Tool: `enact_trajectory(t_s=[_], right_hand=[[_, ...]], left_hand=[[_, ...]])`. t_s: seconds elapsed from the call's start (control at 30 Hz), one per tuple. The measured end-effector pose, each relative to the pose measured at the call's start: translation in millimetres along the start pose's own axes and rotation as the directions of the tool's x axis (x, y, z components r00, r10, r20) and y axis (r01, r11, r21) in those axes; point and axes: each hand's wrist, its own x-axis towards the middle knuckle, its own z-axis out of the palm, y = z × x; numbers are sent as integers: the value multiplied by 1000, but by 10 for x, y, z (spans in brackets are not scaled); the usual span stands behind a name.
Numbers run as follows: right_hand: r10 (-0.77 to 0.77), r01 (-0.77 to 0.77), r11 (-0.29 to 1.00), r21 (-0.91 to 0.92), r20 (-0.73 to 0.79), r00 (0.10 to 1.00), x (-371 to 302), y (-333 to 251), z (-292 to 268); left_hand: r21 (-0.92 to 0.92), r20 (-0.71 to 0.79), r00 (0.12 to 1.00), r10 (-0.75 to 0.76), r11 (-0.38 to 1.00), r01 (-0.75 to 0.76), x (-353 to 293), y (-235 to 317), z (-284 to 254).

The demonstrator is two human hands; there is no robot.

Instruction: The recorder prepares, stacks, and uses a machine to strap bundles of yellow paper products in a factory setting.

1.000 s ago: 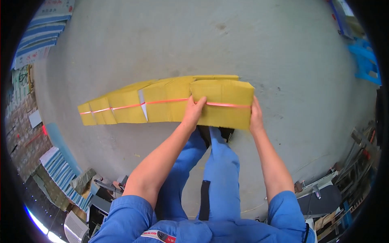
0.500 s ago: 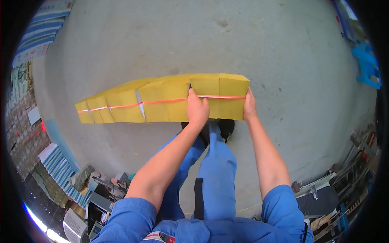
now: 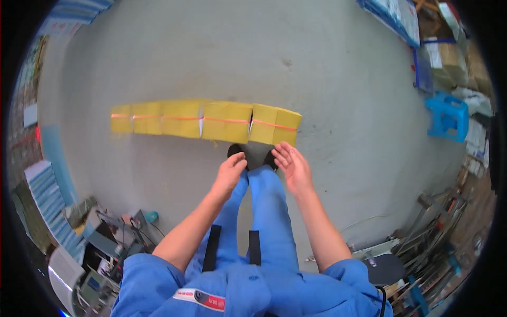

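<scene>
A long row of yellow paper-like bundles (image 3: 227,112) lies across the grey floor in front of my feet, with a thin pinkish-red strap (image 3: 182,119) running along its near side. Narrow gaps part the row into several blocks. My left hand (image 3: 230,173) hovers below the row's right half, empty, its fingers loosely bent. Just under the right end block, my right hand (image 3: 293,167) is held with its fingers spread and nothing in it. Neither hand appears to grip the bundles. My dark shoes (image 3: 236,152) show partly between the hands and the row.
A blue plastic stool (image 3: 448,116) stands to the right, near cardboard boxes (image 3: 453,61). Blue-and-white striped stacks (image 3: 52,203) are at the left, with electronic clutter (image 3: 108,235) at lower left. Metal racks and tools (image 3: 430,222) fill the lower right.
Both hands have let go of the yellow row and drawn back toward me. The row now lies lower and farther from me, and my view has shifted to the right.
</scene>
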Motion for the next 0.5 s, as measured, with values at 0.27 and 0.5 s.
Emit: enact_trajectory(t_s=[0.27,0.5], right_hand=[[21,-50,998,31,612,790,-1828,-695,1478],[309,2,917,-400,711,632,-2566,-392,1790]], left_hand=[[-505,-329,871,366,711,-490,-2422,821,-951],[-610,-652,758,21,578,-541,-4035,-517,-899]])
